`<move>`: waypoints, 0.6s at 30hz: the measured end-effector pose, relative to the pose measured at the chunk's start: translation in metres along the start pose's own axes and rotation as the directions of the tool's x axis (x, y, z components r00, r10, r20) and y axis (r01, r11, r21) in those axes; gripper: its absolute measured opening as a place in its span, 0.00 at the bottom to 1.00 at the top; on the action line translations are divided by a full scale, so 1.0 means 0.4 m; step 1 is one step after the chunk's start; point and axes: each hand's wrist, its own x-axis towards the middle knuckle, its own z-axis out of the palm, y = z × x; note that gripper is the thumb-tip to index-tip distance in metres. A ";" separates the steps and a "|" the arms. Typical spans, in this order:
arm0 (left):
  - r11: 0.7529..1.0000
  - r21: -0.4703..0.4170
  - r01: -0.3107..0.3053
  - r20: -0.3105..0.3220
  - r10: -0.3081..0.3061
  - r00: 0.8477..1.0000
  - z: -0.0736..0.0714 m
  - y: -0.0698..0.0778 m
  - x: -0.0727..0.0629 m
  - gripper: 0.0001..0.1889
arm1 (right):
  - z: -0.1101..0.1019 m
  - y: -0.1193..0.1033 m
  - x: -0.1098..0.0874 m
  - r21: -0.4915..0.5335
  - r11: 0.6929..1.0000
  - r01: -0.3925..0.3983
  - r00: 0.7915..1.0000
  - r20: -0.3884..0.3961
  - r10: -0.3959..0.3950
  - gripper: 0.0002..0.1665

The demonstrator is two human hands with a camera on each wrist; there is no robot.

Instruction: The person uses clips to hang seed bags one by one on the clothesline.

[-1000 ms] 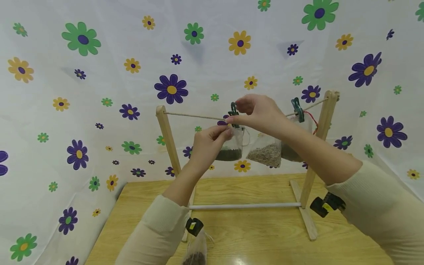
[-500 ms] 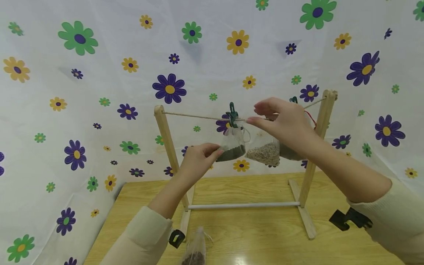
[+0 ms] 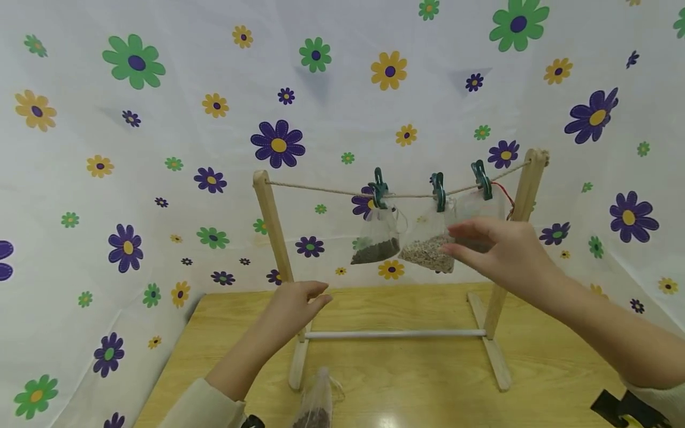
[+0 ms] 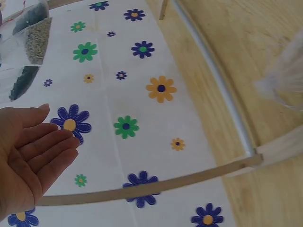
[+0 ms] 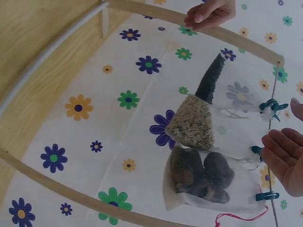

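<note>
Three sheer drawstring bags hang from a cord, each under a dark green clip. The left bag holds dark green bits, the middle bag pale chopped pieces. Brown lumps fill the third bag, which has a red string. The clips are the left clip, middle clip and right clip. My left hand is below and left of the bags, fingers relaxed and holding nothing. My right hand overlaps the middle and right bags in the head view, its fingers loosely bent around nothing.
A wooden frame has a left post, a right post, a cord and a white crossbar low down. Another sheer bag with dark contents lies on the table. A flowered cloth surrounds it.
My left hand has let go of the left bag and dropped down and left. My right hand has left the left clip, moving right and down. The left bag hangs freely.
</note>
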 end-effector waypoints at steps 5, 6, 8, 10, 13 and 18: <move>0.996 -0.071 0.058 0.045 -0.055 0.997 0.028 -0.047 -0.032 0.15 | 0.034 0.040 -0.080 -0.065 0.993 0.094 0.995 0.048 -0.091 0.17; 0.993 -0.094 0.075 0.062 -0.070 0.996 0.035 -0.056 -0.035 0.14 | 0.040 0.046 -0.097 -0.074 0.993 0.089 0.994 0.075 -0.083 0.17; 0.985 -0.136 0.103 0.102 -0.089 0.991 0.050 -0.075 -0.040 0.14 | 0.052 0.058 -0.132 -0.085 0.994 0.069 0.990 0.131 -0.057 0.16; 0.981 -0.151 0.118 0.144 -0.097 0.985 0.067 -0.097 -0.048 0.14 | 0.067 0.070 -0.164 -0.102 0.993 0.058 0.986 0.165 -0.041 0.15; 0.983 -0.140 0.117 0.198 -0.088 0.976 0.094 -0.133 -0.068 0.17 | 0.091 0.092 -0.209 -0.147 0.987 0.065 0.985 0.169 -0.040 0.16; 0.971 -0.189 0.148 0.254 -0.097 0.962 0.124 -0.184 -0.105 0.21 | 0.123 0.122 -0.286 -0.193 0.980 -0.047 0.966 0.241 0.094 0.16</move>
